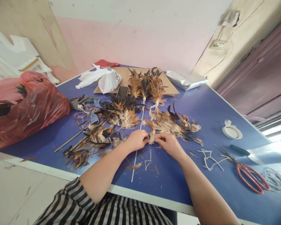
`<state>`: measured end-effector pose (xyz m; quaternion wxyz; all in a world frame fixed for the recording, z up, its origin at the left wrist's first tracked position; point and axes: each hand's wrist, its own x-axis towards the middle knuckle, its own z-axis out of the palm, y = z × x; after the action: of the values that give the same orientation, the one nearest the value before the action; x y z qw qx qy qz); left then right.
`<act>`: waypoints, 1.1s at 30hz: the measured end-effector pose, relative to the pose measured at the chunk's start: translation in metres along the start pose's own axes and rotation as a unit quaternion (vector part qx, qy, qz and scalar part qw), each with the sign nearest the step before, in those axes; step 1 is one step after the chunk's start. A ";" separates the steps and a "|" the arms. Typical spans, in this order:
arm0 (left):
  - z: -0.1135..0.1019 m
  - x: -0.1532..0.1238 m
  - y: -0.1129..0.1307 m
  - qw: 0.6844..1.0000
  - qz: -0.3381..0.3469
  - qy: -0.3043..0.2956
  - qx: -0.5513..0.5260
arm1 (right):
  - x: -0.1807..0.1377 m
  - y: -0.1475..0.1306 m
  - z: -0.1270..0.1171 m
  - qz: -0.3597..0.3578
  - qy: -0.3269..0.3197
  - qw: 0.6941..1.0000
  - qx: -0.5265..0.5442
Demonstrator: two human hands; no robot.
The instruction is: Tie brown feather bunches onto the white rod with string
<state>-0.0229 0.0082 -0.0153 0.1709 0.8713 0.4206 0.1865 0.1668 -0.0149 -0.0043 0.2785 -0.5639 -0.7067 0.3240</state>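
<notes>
My left hand (138,140) and my right hand (169,144) meet over the blue table, fingers pinched together. Between their fingertips is a small fluffy tan feather (152,137), pinched from both sides. Just beyond my right hand lies a loose pile of brown and tan feathers (165,123). Past my left hand is a heap of black and orange-brown feathers (124,114), and nearer the left forearm lie more mottled feathers (84,148). Short white string pieces (148,161) and loose feathers (137,166) lie in front of my hands.
Tied feather bundles (145,84) rest on cardboard (172,87) at the back. Red-handled scissors (250,176), a knife (240,150), a tape roll (232,132) and string (275,179) are at right. A red plastic bag (42,106) bulges over the left side.
</notes>
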 end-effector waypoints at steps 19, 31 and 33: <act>-0.010 -0.002 -0.002 0.999 -0.006 -0.040 -0.023 | -0.001 0.000 0.007 -0.023 0.001 1.000 -0.020; -0.016 0.001 0.000 0.846 -0.221 -0.099 -0.474 | -0.006 -0.012 0.012 -0.121 0.082 0.986 0.075; -0.013 0.001 0.002 0.826 -0.228 -0.087 -0.508 | -0.007 -0.014 0.014 -0.139 0.084 0.984 0.073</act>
<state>-0.0275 0.0095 -0.0026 0.6628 0.5530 0.4368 0.2532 0.1492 -0.0264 -0.0025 0.4194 -0.4640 -0.7267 0.2842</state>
